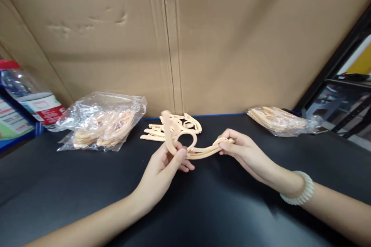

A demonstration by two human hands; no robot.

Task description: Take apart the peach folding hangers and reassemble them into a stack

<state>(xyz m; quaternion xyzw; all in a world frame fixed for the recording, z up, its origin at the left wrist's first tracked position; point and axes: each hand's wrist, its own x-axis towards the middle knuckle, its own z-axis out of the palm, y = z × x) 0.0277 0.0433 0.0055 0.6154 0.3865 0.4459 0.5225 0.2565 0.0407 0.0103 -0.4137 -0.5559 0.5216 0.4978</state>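
Left hand (162, 168) and right hand (246, 152) pinch a peach folding hanger (203, 155), likely light, stiff, smooth plastic, best held near its ends; hinge details are unclear.

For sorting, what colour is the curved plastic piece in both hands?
The piece is pale peach; head view.

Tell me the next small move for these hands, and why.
Probably the left hand should gently swing the raised end of the peach hanger-like piece while the right hand steadies the far end: both hands grip it, and the raised end stands up out of line with the stretch between them.
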